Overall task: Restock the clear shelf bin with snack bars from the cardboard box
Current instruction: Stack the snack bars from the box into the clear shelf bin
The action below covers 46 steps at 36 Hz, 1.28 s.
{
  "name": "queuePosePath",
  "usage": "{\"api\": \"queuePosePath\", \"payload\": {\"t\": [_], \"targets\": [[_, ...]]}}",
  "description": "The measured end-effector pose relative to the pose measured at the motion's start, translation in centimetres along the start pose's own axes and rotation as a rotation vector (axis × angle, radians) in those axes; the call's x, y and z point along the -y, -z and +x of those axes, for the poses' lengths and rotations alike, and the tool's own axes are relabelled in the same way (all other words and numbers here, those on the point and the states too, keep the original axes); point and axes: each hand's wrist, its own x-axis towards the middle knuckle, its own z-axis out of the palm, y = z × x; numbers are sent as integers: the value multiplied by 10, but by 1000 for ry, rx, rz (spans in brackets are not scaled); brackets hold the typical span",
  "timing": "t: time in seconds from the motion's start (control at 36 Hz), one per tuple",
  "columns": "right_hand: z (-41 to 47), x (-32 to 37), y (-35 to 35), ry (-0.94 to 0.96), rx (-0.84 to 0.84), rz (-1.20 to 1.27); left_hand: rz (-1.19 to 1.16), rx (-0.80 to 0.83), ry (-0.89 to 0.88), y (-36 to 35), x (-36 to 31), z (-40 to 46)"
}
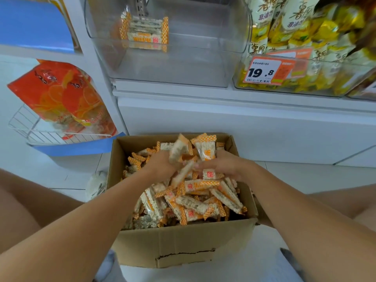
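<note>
My fingers (195, 166) curl round a clump of snack bars (183, 153), my left hand (160, 164) and right hand (225, 164) pressed in from both sides so the slippery wrappers bunch together. They sit over the far half of the cardboard box (183, 247), heaped full on the white floor (284, 176) between my knees. Beyond, on the shelf, the clear shelf bin (168, 64) holds just a few bars at its far end.

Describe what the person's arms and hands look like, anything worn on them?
Both forearms are bare right to the frame edge, no sleeves showing. The left hand and right hand wear no gloves, and no watch, bracelet or ring is visible.
</note>
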Motion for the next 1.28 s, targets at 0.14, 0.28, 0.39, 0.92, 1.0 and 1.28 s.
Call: {"api": "queuePosePath", "payload": {"t": [0.14,0.28,0.39,0.92,1.0,1.28], "targets": [[-32,83,31,255,3,-98,-644,-17,182,56,-65,-17],[-71,155,63,376,-249,-468,-861,106,-70,105,-122,-40],[-86,189,70,456,-473,-669,-674,111,-258,134,-144,-45],[-40,229,111,816,-229,-188,-839,-135,-314,208,-181,20],[-35,234,116,850,-173,-104,-880,-76,-312,217,-182,25],[-9,242,111,992,-535,-380,-903,-104,-341,209,-187,35]]}}
